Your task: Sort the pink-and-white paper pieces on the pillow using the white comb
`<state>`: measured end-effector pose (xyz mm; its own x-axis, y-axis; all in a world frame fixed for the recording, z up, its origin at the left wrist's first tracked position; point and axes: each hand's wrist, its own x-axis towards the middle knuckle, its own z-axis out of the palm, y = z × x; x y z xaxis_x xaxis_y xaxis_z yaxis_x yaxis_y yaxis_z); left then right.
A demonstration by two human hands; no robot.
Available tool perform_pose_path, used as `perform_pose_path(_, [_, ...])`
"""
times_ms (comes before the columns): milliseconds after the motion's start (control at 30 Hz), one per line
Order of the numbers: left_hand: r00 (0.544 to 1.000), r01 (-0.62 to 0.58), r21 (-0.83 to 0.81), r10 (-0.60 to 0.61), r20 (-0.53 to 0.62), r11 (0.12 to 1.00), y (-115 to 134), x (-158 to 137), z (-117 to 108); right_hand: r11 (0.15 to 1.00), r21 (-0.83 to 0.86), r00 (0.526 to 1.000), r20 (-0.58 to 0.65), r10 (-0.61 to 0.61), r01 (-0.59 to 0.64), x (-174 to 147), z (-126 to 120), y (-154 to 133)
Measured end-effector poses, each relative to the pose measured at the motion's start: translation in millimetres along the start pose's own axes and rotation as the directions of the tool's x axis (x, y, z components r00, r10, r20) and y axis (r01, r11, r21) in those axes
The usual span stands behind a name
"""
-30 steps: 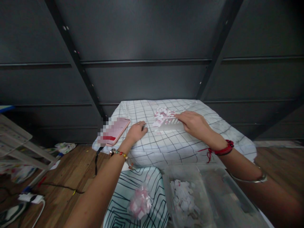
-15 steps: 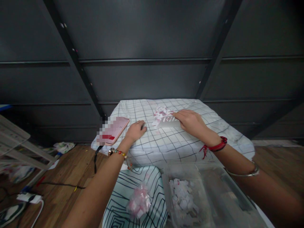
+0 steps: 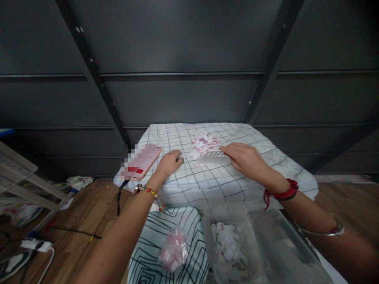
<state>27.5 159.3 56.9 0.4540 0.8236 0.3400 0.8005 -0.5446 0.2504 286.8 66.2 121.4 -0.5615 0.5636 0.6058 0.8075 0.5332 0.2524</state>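
R hand pinches flat translucent-white slotted plastic piece; loose heap of small pink-&-white bits just L of its fingertips. L hand half-curled on cloth, contents can't tell. Prob. scooping/gathering step; next calls for low, steady edge.

Dim, soft light, brightest on the checked cloth; black upper-right corner, slight blur, pixelated phone.

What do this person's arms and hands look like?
No gloves or sleeves show. The left hand has a multicoloured beaded bracelet at its wrist; the right hand, a red cord bracelet with dangling ends and a silvery bangle farther up.
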Motion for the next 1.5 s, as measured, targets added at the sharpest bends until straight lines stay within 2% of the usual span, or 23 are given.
perform_pose_path(133, [0.998, -0.06, -0.032, 0.059, -0.027, 0.998, 2.5, -2.4, -3.4, 1.0, 0.002, 1.0, -0.012, 0.001, -0.001, 2.2, -0.9, -3.6])
perform_pose_path(267, [0.998, -0.059, -0.03, 0.058, -0.028, 0.998, 4.9, -3.9, -6.4, 1.0, 0.018, 1.0, -0.015, -0.02, 0.02, 3.9, 2.0, -4.6])
perform_pose_path(400, [0.997, -0.06, 0.017, 0.059, 0.043, 0.998, 8.3, -4.9, -9.4, 0.994, 0.072, 0.996, -0.035, -0.082, 0.084, 0.5, -1.3, -2.7])
perform_pose_path(500, [0.991, -0.084, 0.073, 0.075, 0.112, 0.994, 10.4, -9.0, -12.4, 0.994, 0.069, 0.995, -0.052, -0.085, 0.088, -3.8, -9.0, -0.6])
perform_pose_path(633, [0.97, -0.13, 0.127, 0.1, 0.222, 0.983, 8.5, -24.2, -18.8, 0.999, -0.049, 0.999, -0.04, 0.017, -0.019, -8.2, -19.5, -1.9])
perform_pose_path(767, [0.949, -0.132, 0.117, 0.092, 0.301, 0.984, 2.2, -43.9, -27.6, 0.969, -0.215, 0.99, 0.047, 0.136, -0.123, -9.4, -26.1, -10.0])
perform_pose_path(900, [0.942, -0.163, 0.117, 0.119, 0.314, 0.98, -1.8, -55.6, -34.0, 0.965, -0.251, 0.992, 0.072, 0.105, -0.083, -7.3, -29.6, -22.6])
perform_pose_path(1033, [0.941, -0.173, 0.136, 0.123, 0.316, 0.975, -2.0, -59.2, -34.6, 0.97, -0.236, 0.997, 0.024, 0.07, -0.062, -0.6, -30.1, -39.6])
perform_pose_path(1200, [0.949, -0.172, 0.133, 0.128, 0.29, 0.976, -4.0, -60.6, -30.1, 0.985, -0.175, 1.0, -0.031, 0.003, -0.009, 12.8, -32.3, -67.6])
perform_pose_path(1300, [0.948, -0.163, 0.128, 0.12, 0.295, 0.978, -4.9, -60.2, -28.9, 0.994, -0.111, 1.0, -0.023, -0.009, 0.007, 18.1, -40.2, -82.5])
perform_pose_path(1400, [0.942, -0.159, 0.126, 0.112, 0.316, 0.979, -4.3, -59.3, -29.5, 0.997, -0.072, 1.0, 0.021, -0.007, 0.009, 19.6, -49.7, -88.5])
perform_pose_path(1500, [0.945, -0.16, 0.124, 0.116, 0.305, 0.979, -3.9, -59.4, -29.4, 0.994, -0.107, 1.0, 0.0, -0.014, 0.014, 19.6, -52.0, -82.5])
